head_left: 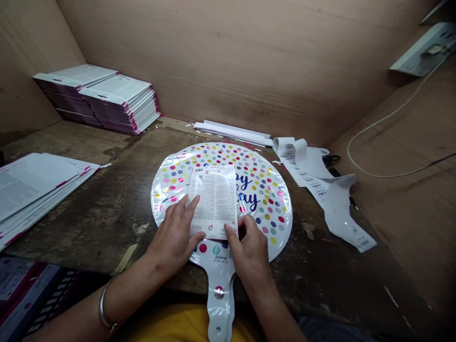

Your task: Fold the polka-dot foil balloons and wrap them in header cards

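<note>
**Remote A:** What's on your feed?

**Remote B:** I'm looking down on a round foil balloon (265, 190) with multicoloured dots, lying flat on a worn wooden workbench (89, 228). Its tail (219, 304) runs toward the near edge and over it. A printed instruction sheet (213, 199) rests on the balloon's near half, slightly tilted.

**Remote A:** And the hands?

**Remote B:** The left hand (174, 237) lies at the sheet's near left corner, its fingers (187, 204) spread wide on the paper. The right hand (251, 251) is at the near right corner, its fingers (245, 223) curled close together at the edge. I can't tell whether they're pinching the sheet or only pressing it.

**Remote A:** What would you watch for?

**Remote B:** I'd keep the pressure light and even on both sides, so the sheet stays flat and the slippery foil doesn't creep beneath it.

**Remote A:** What's around them?

**Remote B:** At the far left are two stacks of pink-edged cards (117, 102), with a pile of printed sheets (35, 190) nearer on the left. Curled barcode label strips (306, 164) lie to the right.
</note>
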A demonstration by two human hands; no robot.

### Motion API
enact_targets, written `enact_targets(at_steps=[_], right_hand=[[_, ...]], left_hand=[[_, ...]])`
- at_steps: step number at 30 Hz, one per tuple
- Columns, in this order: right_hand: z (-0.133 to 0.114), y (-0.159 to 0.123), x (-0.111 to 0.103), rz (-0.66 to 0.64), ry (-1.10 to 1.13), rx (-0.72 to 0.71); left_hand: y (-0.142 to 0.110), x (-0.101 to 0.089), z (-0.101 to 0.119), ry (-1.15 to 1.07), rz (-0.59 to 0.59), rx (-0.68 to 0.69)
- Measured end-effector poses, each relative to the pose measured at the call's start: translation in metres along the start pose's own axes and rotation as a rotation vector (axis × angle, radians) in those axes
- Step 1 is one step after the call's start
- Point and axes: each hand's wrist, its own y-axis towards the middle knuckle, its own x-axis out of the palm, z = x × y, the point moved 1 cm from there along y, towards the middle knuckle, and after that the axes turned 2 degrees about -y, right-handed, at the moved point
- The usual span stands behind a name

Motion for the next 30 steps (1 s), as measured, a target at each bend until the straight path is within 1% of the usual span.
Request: enact_targets(at_steps=[2, 3, 4, 5, 6, 7, 8, 9, 12, 15, 17, 20, 22, 23, 24, 25, 26, 27, 29, 30], right_hand=[[0.001, -0.002, -0.007, -0.014, 0.237, 0.046], [0.002, -0.003, -0.011, -0.031, 0.36, 0.084], [0.002, -0.002, -0.014, -0.061, 0.47, 0.125], [0.003, -0.002, -0.018, -0.099, 0.556, 0.161], [0.003, -0.001, -0.02, -0.137, 0.616, 0.186], [0.004, 0.0, -0.022, -0.167, 0.662, 0.198], [0.004, 0.0, -0.023, -0.181, 0.708, 0.204], [0.006, -0.001, -0.024, -0.187, 0.766, 0.213], [0.008, -0.007, -0.023, -0.25, 0.999, 0.273], [0.003, -0.017, -0.017, -0.35, 1.155, 0.361], [-0.004, -0.023, -0.009, -0.351, 1.236, 0.379], [-0.01, -0.028, 0.003, -0.336, 1.34, 0.343], [-0.007, -0.029, 0.007, -0.378, 1.333, 0.339], [-0.005, -0.029, 0.007, -0.422, 1.3, 0.338], [-0.001, -0.027, 0.005, -0.465, 1.243, 0.325], [0.003, -0.026, 0.001, -0.476, 1.156, 0.296], [0.007, -0.023, -0.005, -0.424, 1.028, 0.248], [0.011, -0.02, -0.012, -0.308, 0.861, 0.177], [0.013, -0.016, -0.026, -0.015, 0.454, -0.037], [0.01, -0.015, -0.031, 0.084, 0.257, -0.17]], left_hand=[[-0.002, -0.004, 0.004, -0.202, 0.091, -0.126], [-0.003, -0.007, 0.008, -0.37, 0.115, -0.221], [-0.003, -0.008, 0.012, -0.574, 0.093, -0.317], [-0.003, -0.009, 0.016, -0.794, 0.021, -0.396], [-0.003, -0.009, 0.021, -0.999, -0.078, -0.446], [-0.003, -0.008, 0.026, -1.163, -0.173, -0.468], [-0.002, -0.008, 0.03, -1.274, -0.236, -0.475], [-0.002, -0.007, 0.032, -1.338, -0.253, -0.478], [-0.001, -0.004, 0.034, -1.389, -0.142, -0.522], [-0.001, 0.001, 0.034, -1.383, -0.091, -0.548], [-0.002, 0.004, 0.035, -1.369, -0.079, -0.538], [-0.003, 0.006, 0.037, -1.344, -0.081, -0.483], [-0.005, 0.005, 0.037, -1.314, -0.093, -0.448], [-0.006, 0.005, 0.036, -1.295, -0.095, -0.438], [-0.007, 0.004, 0.035, -1.278, -0.09, -0.434], [-0.007, 0.004, 0.033, -1.264, -0.078, -0.433], [-0.008, 0.004, 0.031, -1.256, -0.067, -0.436], [-0.008, 0.004, 0.03, -1.251, -0.056, -0.441], [-0.008, 0.005, 0.028, -1.237, -0.051, -0.459], [-0.008, 0.006, 0.029, -1.225, -0.054, -0.467]])
